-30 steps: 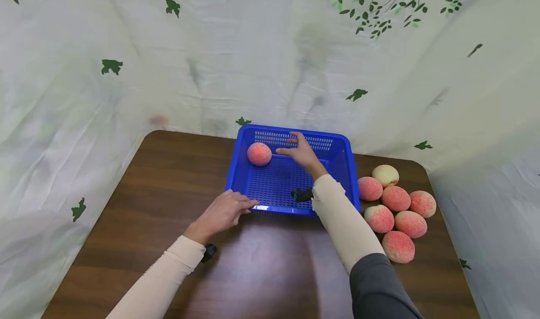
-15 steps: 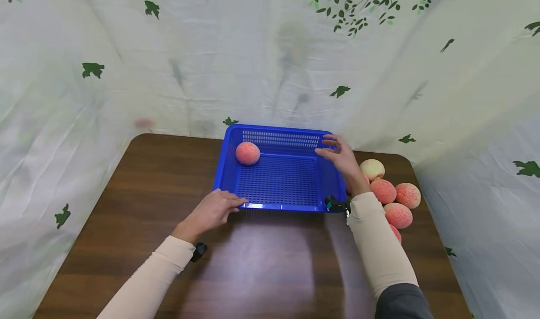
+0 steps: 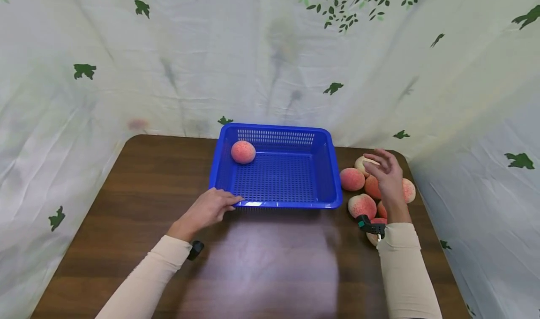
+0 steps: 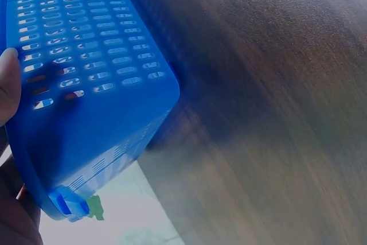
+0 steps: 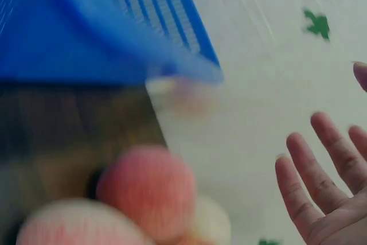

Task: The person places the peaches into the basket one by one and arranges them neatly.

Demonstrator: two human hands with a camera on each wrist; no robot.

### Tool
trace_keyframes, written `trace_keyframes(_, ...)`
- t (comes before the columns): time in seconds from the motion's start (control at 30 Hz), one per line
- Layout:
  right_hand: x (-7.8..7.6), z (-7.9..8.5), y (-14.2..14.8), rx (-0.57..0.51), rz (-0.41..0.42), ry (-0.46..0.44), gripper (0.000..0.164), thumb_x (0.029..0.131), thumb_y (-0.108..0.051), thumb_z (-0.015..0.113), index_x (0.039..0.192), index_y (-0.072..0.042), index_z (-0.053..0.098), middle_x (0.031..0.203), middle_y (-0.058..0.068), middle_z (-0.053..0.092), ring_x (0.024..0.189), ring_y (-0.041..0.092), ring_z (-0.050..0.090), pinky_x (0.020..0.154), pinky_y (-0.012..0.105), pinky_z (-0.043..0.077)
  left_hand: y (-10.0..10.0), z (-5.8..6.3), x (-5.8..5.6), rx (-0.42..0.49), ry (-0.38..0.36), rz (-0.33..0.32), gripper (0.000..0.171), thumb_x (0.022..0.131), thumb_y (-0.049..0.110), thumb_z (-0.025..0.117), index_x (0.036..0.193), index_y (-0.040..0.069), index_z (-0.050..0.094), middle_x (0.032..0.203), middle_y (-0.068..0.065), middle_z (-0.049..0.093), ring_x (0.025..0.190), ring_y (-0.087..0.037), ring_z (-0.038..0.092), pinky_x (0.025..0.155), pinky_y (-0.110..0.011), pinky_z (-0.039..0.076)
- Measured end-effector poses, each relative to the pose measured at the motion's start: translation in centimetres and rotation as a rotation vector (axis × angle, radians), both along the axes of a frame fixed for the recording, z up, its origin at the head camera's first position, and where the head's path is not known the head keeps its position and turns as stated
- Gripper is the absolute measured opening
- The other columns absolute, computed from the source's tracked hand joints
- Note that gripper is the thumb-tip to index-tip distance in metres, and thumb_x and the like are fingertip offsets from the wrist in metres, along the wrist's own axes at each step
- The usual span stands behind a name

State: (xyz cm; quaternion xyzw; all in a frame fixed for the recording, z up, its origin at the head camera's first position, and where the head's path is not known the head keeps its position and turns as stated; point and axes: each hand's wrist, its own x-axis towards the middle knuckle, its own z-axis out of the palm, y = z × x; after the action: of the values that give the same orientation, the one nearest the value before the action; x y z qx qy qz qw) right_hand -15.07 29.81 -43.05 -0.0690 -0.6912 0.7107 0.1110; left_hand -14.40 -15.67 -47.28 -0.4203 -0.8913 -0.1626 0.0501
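A blue plastic basket [image 3: 333, 169] with slotted walls stands at the back middle of the table. One pink peach [image 3: 243, 152] lies inside its back left corner. My left hand [image 3: 206, 210] grips the basket's front left rim; the left wrist view shows the thumb [image 4: 8, 87] against the outer wall. On the right, my right hand [image 3: 389, 176] is above a group of peaches, its fingers spread and holding nothing. It partly covers a pale peach [image 3: 361, 163] and several pink ones. A pink peach [image 3: 352, 179] sits just right of the basket, with another [image 3: 362, 206] in front.
The brown wooden table [image 3: 261, 263] has rounded back corners. A pale curtain [image 3: 236, 75] printed with green leaves hangs behind the table and along its sides. Dark wrist devices [image 3: 196, 250] are strapped on both wrists.
My right hand has moved right, out of the basket and over the peaches. The left hand stays on the basket's rim. The head view has shifted slightly right.
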Motion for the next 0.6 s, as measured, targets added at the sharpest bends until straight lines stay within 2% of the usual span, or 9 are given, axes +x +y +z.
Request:
trace_keyframes(0.1,1.6,-0.4,1.5,-0.056,-0.077,0.011,0.049,0.088,-0.005,0.069,0.131,-0.004,0.048,0.114,0.006,0.064,0.097,0.011,0.061,0.080,0.019,0.051,0.1,0.0,-0.1,-0.008,-0.014,-0.014,0.028,0.084,0.006,0.071,0.112,0.007,0.072,0.099,-0.005,0.073,0.086,-0.022,0.067,0.076,-0.039,0.048)
trace_keyframes(0.27,3.5,-1.2,2.8,-0.103,-0.242,-0.008,0.046,0.083,-0.005,0.073,0.127,-0.007,0.057,0.113,0.006,0.063,0.099,0.013,0.061,0.079,0.017,0.050,0.1,0.3,-0.1,-0.034,-0.016,-0.003,0.029,0.083,0.004,0.072,0.112,0.007,0.072,0.099,-0.005,0.073,0.085,-0.021,0.067,0.076,-0.039,0.049)
trace_keyframes(0.5,6.4,-3.6,4.2,-0.145,-0.417,0.100,0.042,0.082,0.001,0.073,0.122,0.003,0.060,0.109,0.012,0.063,0.100,0.019,0.060,0.081,0.018,0.050,0.0,0.4,-0.1,-0.036,-0.008,-0.010,0.028,0.082,0.003,0.073,0.110,0.006,0.073,0.097,-0.005,0.073,0.082,-0.021,0.067,0.075,-0.039,0.050)
trace_keyframes(0.6,7.9,-4.8,4.7,-0.152,-0.489,0.093,0.041,0.082,0.000,0.073,0.121,0.002,0.060,0.108,0.009,0.062,0.101,0.017,0.058,0.082,0.016,0.047,0.0,0.4,-0.2,-0.022,0.000,-0.020,0.028,0.082,0.003,0.073,0.109,0.006,0.073,0.097,-0.005,0.073,0.082,-0.021,0.068,0.074,-0.039,0.050)
